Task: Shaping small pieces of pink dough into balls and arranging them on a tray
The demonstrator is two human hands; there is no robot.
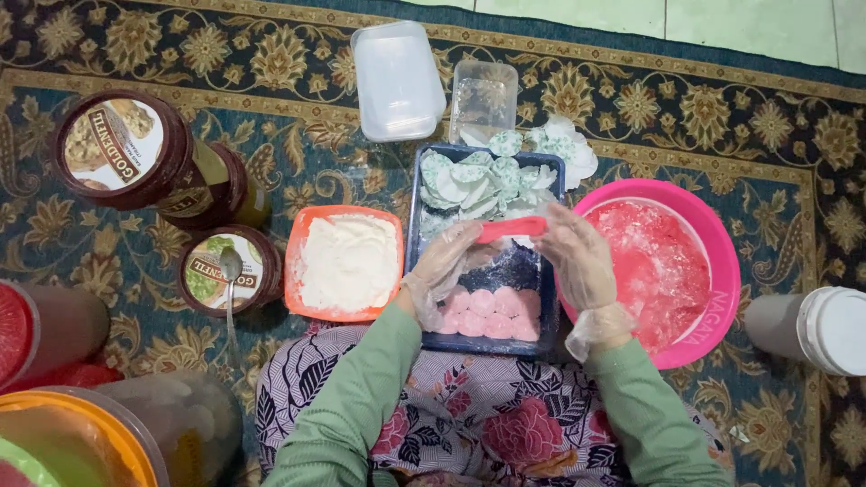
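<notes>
My left hand (442, 271) and my right hand (577, 257), both in clear plastic gloves, hold a flat pink piece of dough (510, 228) between them over a dark blue tray (417, 230). Several folded pale green and white pieces (483, 185) lie at the tray's far end. A row of round pink pieces (487, 316) lies at the near end, partly under my left hand.
An orange tub of white filling (347, 261) stands left of the tray, a pink bowl (713, 271) right of it. Two clear plastic containers (397, 81) lie beyond. Brown-lidded jars (122, 149), one with a spoon (231, 271) on it, stand at left; a white-capped jar (812, 329) at right.
</notes>
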